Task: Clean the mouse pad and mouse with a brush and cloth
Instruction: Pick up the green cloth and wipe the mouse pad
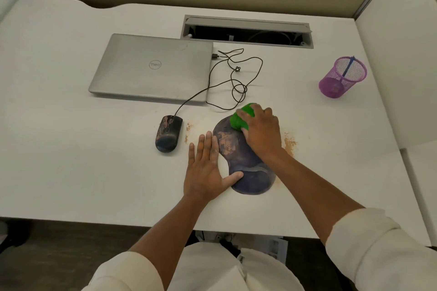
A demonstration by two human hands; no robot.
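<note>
Your right hand point(259, 130) curled round green cloth point(241, 118), pressing it on far end of mouse pad point(238, 156), frame centre. Your left hand point(208, 165) flat, fingers spread, thumb on pad's near-left edge. Mouse point(168, 133) left of pad on worktop point(71, 149).

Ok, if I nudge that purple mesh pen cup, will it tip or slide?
The purple mesh pen cup looks light, being open mesh holding one blue pen, so it would probably slide easily on the smooth white desk. A high push might tip it.
</note>
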